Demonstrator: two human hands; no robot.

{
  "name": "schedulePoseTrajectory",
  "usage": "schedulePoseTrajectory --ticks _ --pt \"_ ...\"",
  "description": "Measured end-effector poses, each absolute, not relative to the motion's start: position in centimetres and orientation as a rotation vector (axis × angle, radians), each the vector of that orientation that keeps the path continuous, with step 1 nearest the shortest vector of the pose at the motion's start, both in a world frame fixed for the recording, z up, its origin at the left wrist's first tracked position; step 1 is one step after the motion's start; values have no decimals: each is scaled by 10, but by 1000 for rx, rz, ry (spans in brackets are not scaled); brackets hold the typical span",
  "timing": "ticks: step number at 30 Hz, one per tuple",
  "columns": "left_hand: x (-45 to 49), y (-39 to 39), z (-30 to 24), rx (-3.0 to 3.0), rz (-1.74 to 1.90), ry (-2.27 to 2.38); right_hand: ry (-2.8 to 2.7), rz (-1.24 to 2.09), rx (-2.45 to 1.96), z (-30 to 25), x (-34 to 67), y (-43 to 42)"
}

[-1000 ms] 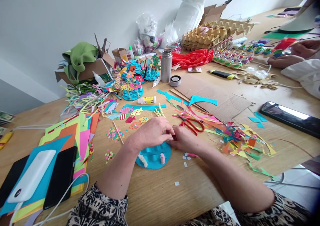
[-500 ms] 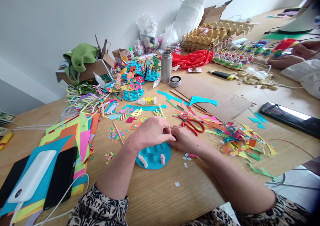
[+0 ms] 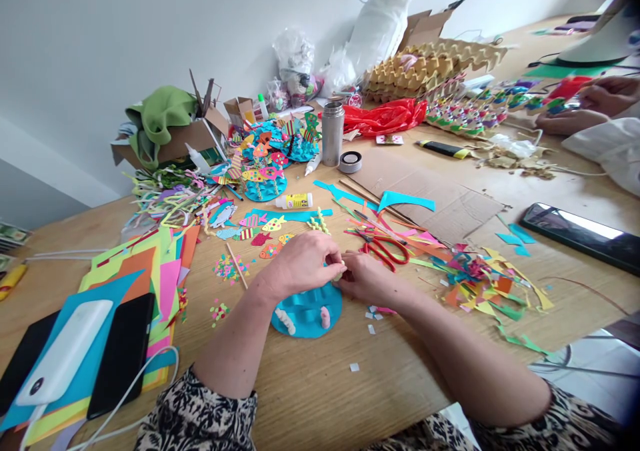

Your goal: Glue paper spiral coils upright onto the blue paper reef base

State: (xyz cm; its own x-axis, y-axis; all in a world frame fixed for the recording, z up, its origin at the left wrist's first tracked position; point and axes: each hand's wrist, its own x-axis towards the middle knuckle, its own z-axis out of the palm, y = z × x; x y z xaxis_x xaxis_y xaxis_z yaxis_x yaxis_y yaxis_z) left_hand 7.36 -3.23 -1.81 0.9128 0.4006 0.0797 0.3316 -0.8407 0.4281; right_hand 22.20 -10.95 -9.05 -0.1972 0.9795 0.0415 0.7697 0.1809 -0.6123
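Observation:
My left hand (image 3: 303,263) and my right hand (image 3: 367,278) meet fingertip to fingertip over the far edge of a round turquoise paper disc (image 3: 305,314) on the wooden table (image 3: 320,378). Both hands are closed in a pinch on a small pale piece between them, too small to name. On the disc stand a white curled piece (image 3: 286,319) and a pink one (image 3: 325,316). Red-handled scissors (image 3: 383,250) lie just beyond my right hand.
Coloured paper sheets (image 3: 145,271), a white power bank (image 3: 65,351) and a black phone (image 3: 123,351) lie left. Paper fish (image 3: 265,228), a glue bottle (image 3: 295,200), a steel flask (image 3: 333,132) and egg cartons (image 3: 430,64) sit behind. Paper scraps (image 3: 480,284) and a phone (image 3: 580,234) lie right. Another person's hands (image 3: 590,104) work at far right.
My fingers have shifted slightly around the small piece; both hands stay in place over the disc. The other person's hands at far right moved a little.

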Motion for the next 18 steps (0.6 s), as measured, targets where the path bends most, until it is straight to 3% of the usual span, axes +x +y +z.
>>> schedulePoseTrajectory --ticks 18 --pt "74 -32 -23 2671 190 503 -2042 635 -1640 -92 222 -110"
